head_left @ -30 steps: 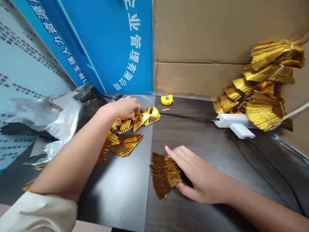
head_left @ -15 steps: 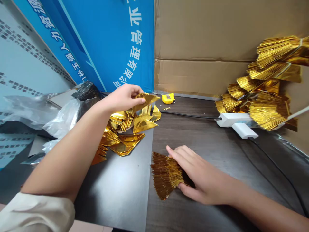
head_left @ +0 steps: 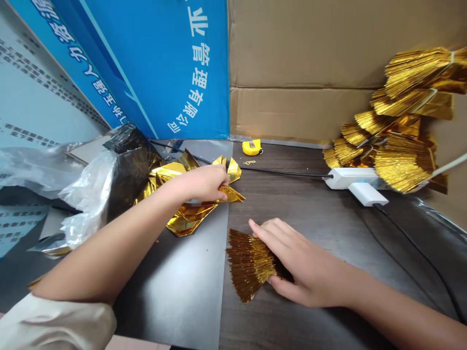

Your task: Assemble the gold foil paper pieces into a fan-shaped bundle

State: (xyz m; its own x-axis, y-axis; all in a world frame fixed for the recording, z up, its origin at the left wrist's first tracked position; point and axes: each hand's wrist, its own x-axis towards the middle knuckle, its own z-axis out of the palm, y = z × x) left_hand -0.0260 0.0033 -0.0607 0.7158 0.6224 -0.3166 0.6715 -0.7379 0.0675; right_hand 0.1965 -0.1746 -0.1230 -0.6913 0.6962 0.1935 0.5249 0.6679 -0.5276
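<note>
My left hand (head_left: 209, 182) reaches over the loose pile of folded gold foil paper (head_left: 191, 221), with its fingers closed on a pointed folded gold foil piece (head_left: 234, 194). Part of that piece is hidden by the fingers. On the dark tabletop, my right hand (head_left: 292, 260) grips a fanned bundle of folded gold foil paper (head_left: 250, 265). The thumb lies along the near side and the fingers along the far side. The pleated edges spread out to the left, while the bundle's other end is under the palm.
A yellow tape measure (head_left: 251, 147) and a rubber band (head_left: 249, 162) lie at the back. Tied gold bundles (head_left: 401, 160) are stacked at right beside a white power strip (head_left: 350, 180) with black cables. Plastic bags (head_left: 95, 189) lie left. A blue panel (head_left: 175, 58) and cardboard (head_left: 302, 58) stand behind.
My left hand has moved down and slightly right, from above the pile's back to its right edge. Its wrist has turned palm down. My right hand has kept its hold on the fanned bundle.
</note>
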